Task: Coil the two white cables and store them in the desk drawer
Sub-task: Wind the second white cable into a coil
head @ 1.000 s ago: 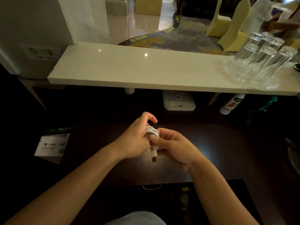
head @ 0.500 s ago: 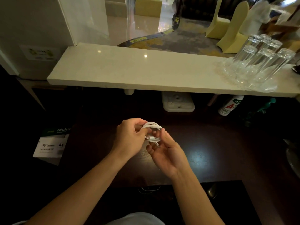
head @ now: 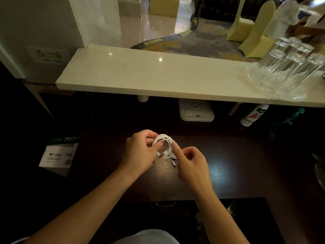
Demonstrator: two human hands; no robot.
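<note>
From the head view, a small coil of thin white cable [head: 164,146] is held just above the dark wooden bench [head: 237,164], near its middle. The left hand [head: 140,152] pinches the coil's left side between thumb and fingers, while the right hand [head: 191,164] touches its right edge with an outstretched index finger, other fingers curled. Connector ends dangle below the loops. A metal drawer handle [head: 162,204] shows at the bench's front edge. Upturned clear drinking glasses [head: 288,67] stand on the pale stone shelf [head: 140,76] beyond.
</note>
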